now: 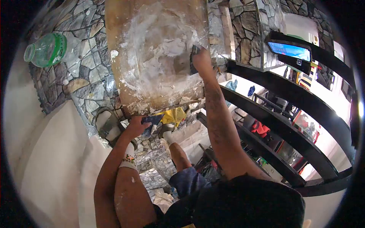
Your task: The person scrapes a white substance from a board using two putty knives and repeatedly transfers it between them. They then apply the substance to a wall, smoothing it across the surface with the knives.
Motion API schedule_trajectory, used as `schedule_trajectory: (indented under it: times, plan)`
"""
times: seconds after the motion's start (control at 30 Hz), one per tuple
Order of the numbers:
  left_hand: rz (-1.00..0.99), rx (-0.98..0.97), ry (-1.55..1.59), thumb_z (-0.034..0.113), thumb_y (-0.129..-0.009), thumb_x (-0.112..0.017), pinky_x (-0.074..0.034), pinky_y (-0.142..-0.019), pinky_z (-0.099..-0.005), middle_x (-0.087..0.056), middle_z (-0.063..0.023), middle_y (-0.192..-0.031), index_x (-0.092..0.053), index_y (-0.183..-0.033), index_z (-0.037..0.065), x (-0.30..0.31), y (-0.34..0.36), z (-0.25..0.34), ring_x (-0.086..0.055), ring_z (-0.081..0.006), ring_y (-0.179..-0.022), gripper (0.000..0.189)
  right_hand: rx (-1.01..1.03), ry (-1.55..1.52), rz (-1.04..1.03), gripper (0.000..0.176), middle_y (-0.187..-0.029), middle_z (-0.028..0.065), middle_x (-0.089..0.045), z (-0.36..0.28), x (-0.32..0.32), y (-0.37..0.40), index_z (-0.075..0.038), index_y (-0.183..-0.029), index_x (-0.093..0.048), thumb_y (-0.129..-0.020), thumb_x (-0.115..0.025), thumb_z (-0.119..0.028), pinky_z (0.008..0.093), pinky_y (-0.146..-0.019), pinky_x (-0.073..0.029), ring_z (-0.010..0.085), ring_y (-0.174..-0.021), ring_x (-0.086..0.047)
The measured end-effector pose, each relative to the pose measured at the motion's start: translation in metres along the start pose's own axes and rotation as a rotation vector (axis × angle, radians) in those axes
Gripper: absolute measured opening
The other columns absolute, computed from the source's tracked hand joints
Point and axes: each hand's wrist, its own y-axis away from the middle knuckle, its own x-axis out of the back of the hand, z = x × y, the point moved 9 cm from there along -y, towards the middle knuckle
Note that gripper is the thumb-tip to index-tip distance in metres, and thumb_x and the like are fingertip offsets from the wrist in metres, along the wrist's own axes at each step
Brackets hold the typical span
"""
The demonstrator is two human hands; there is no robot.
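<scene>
A brown board [114,76] smeared with white paste lies on stone-patterned tiles. My right hand [201,60] is closed round a dark flat scraper [193,68], which rests at the right side of the paste [163,51]. Near the board's lower edge, my left hand [135,127] is closed on a dark blue flat scraper [153,119]. Just right of that scraper lies a crumpled yellow cloth or bag [174,115]. White crumbs of paste are scattered along the board's lower edge.
A green-labelled clear plastic bottle [47,50] lies at the upper left. Black curved railing bars [281,129] run along the right, with a lit phone [289,51] at the top bar. My feet and sandals [108,123] are below the board. A white wall stands at the left.
</scene>
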Motion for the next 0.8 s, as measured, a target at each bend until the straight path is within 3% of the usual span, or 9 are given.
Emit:
schedule_trajectory:
  times: [0.13,0.23,0.33,0.47,0.57,0.63,0.7,0.8]
  plan:
    - [-0.024,0.018,0.081,0.019,-0.073,-0.066,-0.046,-0.072,-0.0343,-0.063,-0.0166,-0.084,-0.061,-0.1,0.001,-0.008,-0.003,-0.008,-0.06,-0.026,-0.077,0.033,0.211,0.34,-0.003,0.034,-0.091,0.0225,-0.057,-0.055,-0.021,0.018,0.002,-0.091,-0.059,-0.064,-0.065,-0.018,0.0396,-0.071,-0.047,0.0379,-0.08,-0.057]
    - [0.024,0.0,-0.055,0.019,-0.073,-0.066,-0.046,-0.069,-0.0344,-0.063,-0.0166,-0.08,-0.061,-0.098,0.0,-0.003,-0.001,-0.004,-0.06,-0.0255,-0.074,0.031,0.316,0.371,0.044,0.033,-0.09,0.0195,-0.056,-0.063,-0.046,0.033,0.0,-0.09,-0.059,-0.064,-0.065,-0.019,0.0424,-0.07,-0.046,0.0358,-0.08,-0.055]
    - [0.034,-0.063,-0.067,0.018,-0.073,-0.066,-0.046,-0.068,-0.034,-0.063,-0.0168,-0.078,-0.061,-0.095,0.0,0.001,0.002,0.009,-0.061,-0.0246,-0.072,0.029,0.413,0.381,-0.003,0.032,-0.098,0.0145,-0.053,-0.061,-0.054,0.055,-0.004,-0.092,-0.06,-0.071,-0.06,-0.028,0.0449,-0.073,-0.045,0.0334,-0.089,-0.052]
    - [0.084,-0.106,-0.133,0.019,-0.073,-0.066,-0.046,-0.067,-0.0327,-0.063,-0.0166,-0.078,-0.061,-0.094,-0.001,0.01,0.01,0.03,-0.06,-0.0236,-0.071,0.03,0.387,0.293,-0.306,0.031,-0.107,0.0161,-0.055,-0.072,-0.009,0.067,-0.001,-0.101,-0.058,-0.071,-0.059,-0.01,0.0383,-0.082,-0.043,0.0348,-0.096,-0.052]
    - [0.063,-0.044,-0.064,0.019,-0.073,-0.066,-0.045,-0.069,-0.0316,-0.063,-0.0133,-0.081,-0.06,-0.098,0.0,0.01,0.012,0.031,-0.059,-0.0207,-0.073,0.032,0.233,0.154,-0.476,0.035,-0.112,0.0153,-0.055,-0.046,0.009,0.056,-0.001,-0.107,-0.056,-0.072,-0.059,-0.004,0.0322,-0.088,-0.041,0.0284,-0.104,-0.052]
    - [0.02,0.037,0.05,0.019,-0.073,-0.066,-0.045,-0.073,-0.0311,-0.063,-0.0115,-0.087,-0.059,-0.102,0.001,0.012,0.012,0.026,-0.058,-0.0195,-0.078,0.035,0.227,-0.074,-0.518,0.039,-0.109,0.0111,-0.057,-0.057,0.031,0.064,-0.005,-0.109,-0.056,-0.071,-0.059,0.002,0.03,-0.085,-0.042,0.0233,-0.1,-0.054]
    - [0.218,-0.042,0.11,0.02,-0.073,-0.067,-0.043,-0.078,-0.0306,-0.061,-0.0106,-0.095,-0.057,-0.105,0.001,0.032,0.009,0.027,-0.056,-0.0192,-0.088,0.038,0.29,-0.204,-0.466,0.041,-0.107,0.008,-0.059,-0.076,0.055,0.074,-0.006,-0.11,-0.055,-0.071,-0.056,0.007,0.0282,-0.085,-0.041,0.0185,-0.097,-0.054]
    - [0.353,-0.367,-0.07,0.022,-0.075,-0.068,-0.042,-0.086,-0.0314,-0.058,-0.0101,-0.102,-0.055,-0.107,0.0,0.07,0.03,0.102,-0.052,-0.02,-0.102,0.04,0.356,-0.327,-0.326,0.038,-0.107,0.0084,-0.057,-0.087,0.082,0.097,-0.003,-0.108,-0.055,-0.071,-0.058,0.004,0.0275,-0.086,-0.04,0.016,-0.098,-0.053]
